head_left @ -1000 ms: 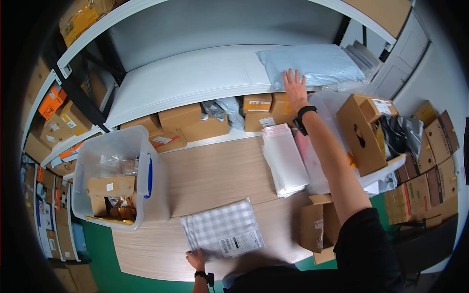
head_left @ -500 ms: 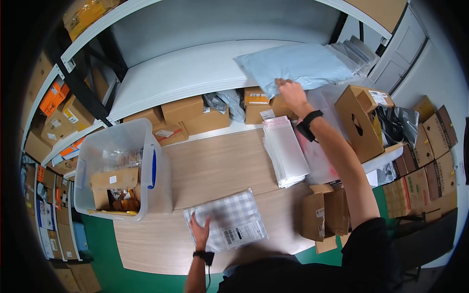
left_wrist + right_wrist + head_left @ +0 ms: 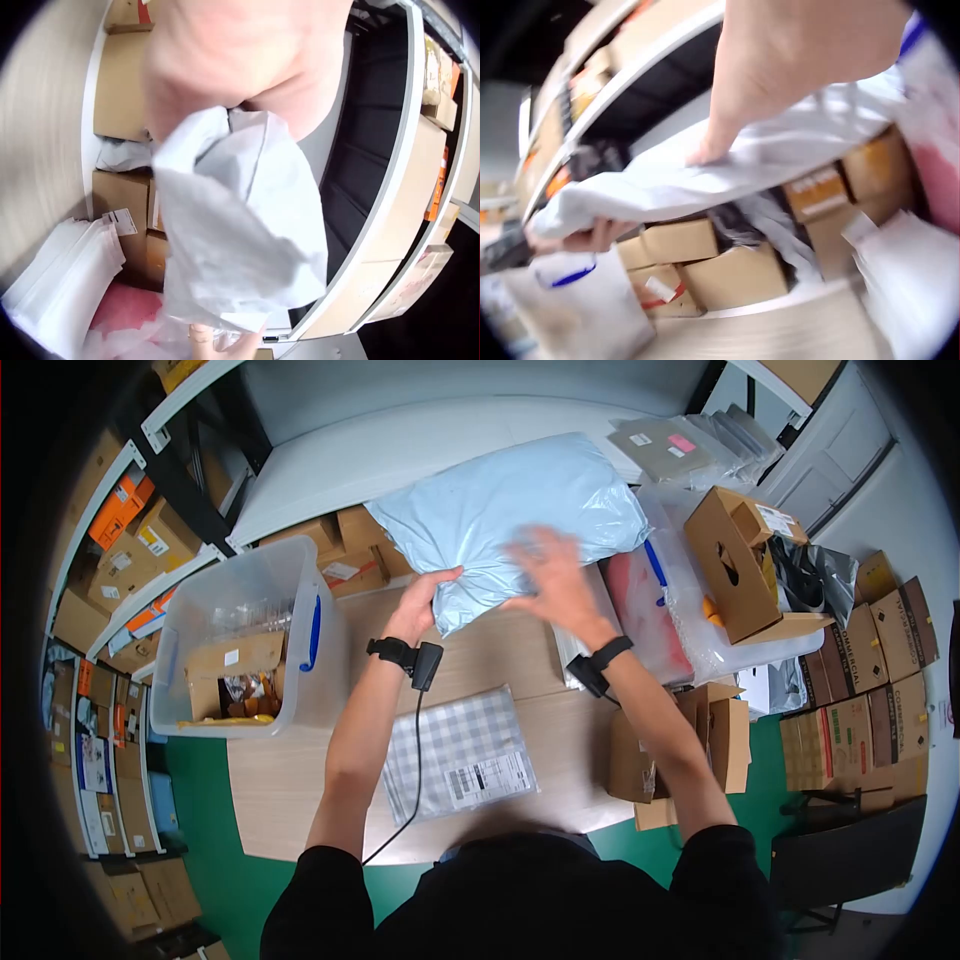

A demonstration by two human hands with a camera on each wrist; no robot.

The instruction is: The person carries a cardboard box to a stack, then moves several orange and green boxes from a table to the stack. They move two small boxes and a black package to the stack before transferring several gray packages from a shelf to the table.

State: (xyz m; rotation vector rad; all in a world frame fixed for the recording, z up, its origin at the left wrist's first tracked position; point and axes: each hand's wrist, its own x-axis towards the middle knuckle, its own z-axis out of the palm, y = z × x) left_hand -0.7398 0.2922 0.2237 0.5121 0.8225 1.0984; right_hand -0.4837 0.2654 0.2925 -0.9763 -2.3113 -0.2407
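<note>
A large light-blue plastic mailer [image 3: 510, 490] is held up at the shelf's front edge, above the table. My left hand [image 3: 418, 603] grips its near left corner; in the left wrist view the bunched plastic [image 3: 240, 217] comes out of that hand [image 3: 240, 60]. My right hand [image 3: 555, 585], blurred, lies against the mailer's near side with fingers spread; the right wrist view shows its thumb on the plastic [image 3: 727, 176]. Below on the table lies a grey-and-white checked package [image 3: 460, 755] with a white label, touched by neither hand.
A clear bin [image 3: 325, 600] with a blue handle stands left. To the right are clear sleeves [image 3: 572, 660], another clear bin [image 3: 735, 655] carrying a carton [image 3: 730, 575], and an opened carton [image 3: 632, 760]. Grey packets [image 3: 665, 445] lie on the white shelf [image 3: 340, 460].
The blue mailer has come off the shelf leftward and toward me, uncovering grey packets. My left hand has left the checked package and taken the mailer's corner; my right hand has moved with the mailer.
</note>
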